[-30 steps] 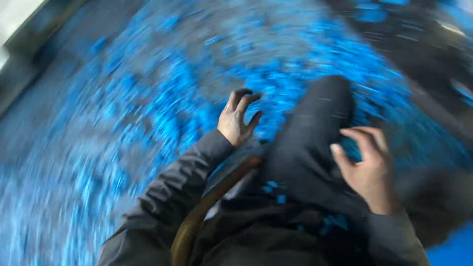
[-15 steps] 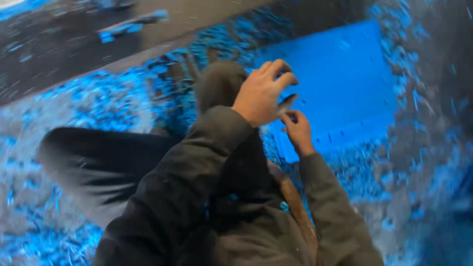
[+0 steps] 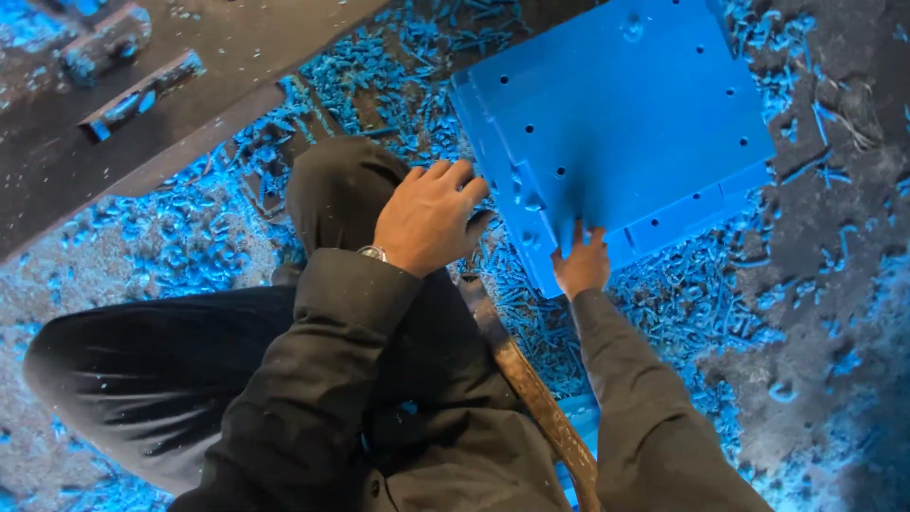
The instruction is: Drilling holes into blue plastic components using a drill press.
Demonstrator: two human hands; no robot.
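**Two hands at one blue panel on a shaving-strewn floor**

As you crouch over the floor (image 3: 834, 284), your two hands meet a single blue plastic panel (image 3: 626, 114), a square slab drilled with small round holes and lying flat, upper right of centre in the view. Your left hand (image 3: 428, 216) rests palm down at the panel's near left corner, fingers (image 3: 453, 175) spread and lightly curled, their tips touching the edge; they clasp nothing. Your right hand (image 3: 580, 264) lies against the panel's near edge, fingers extended up onto the blue face, pressed flat rather than closed; whether the thumb hooks under the edge cannot be told. A wristwatch (image 3: 372, 253) shows at the cuff of the left sleeve.

One panel, two hands, one watch. Blue shavings (image 3: 190, 237), too many to count, cover the floor all round the panel and thin out toward the bare grey patches at right. One brown wooden handle (image 3: 531, 389) runs slantwise between your two dark sleeves, its lower end lost at the frame's bottom edge; its head is hidden. Your bent knee (image 3: 336, 185), in dark cloth, stands just left of the left hand and covers the floor beneath it. At upper left, a dark slab (image 3: 237, 66) crosses the corner, bearing two small blocks (image 3: 142, 90) dusted with blue.
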